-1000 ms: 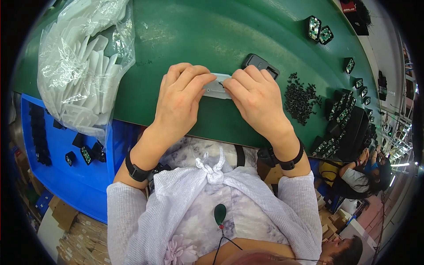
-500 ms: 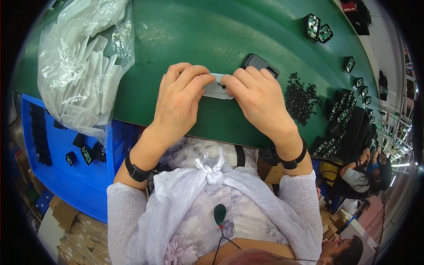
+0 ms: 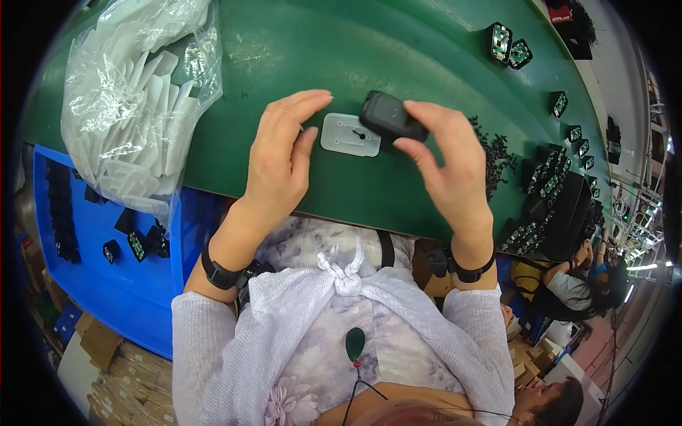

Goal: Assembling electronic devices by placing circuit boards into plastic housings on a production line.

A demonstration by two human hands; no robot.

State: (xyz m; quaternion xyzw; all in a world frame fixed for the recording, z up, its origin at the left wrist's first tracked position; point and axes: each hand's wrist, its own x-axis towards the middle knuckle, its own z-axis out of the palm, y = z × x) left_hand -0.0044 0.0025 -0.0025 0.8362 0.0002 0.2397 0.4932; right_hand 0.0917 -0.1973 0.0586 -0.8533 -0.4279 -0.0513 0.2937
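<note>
A translucent white plastic plate with rounded corners lies flat on the green table, a small black part sitting on it. My right hand grips a black rectangular plastic housing by its right end, thumb on the near side and fingers on the far side. The housing is tilted and hangs just beside the plate's upper right corner. To the left of the plate, my left hand is open and holds nothing, its thumb and fingers apart.
A clear bag of white plastic plates covers the table's left. Small black parts are heaped right of my right hand. Black housings with green circuit boards line the right edge. A blue tray with several black parts stands lower left.
Both hands have let go of the white plate, which now lies on the table. My right hand has picked up the black housing and brought it left; my left hand has opened.
</note>
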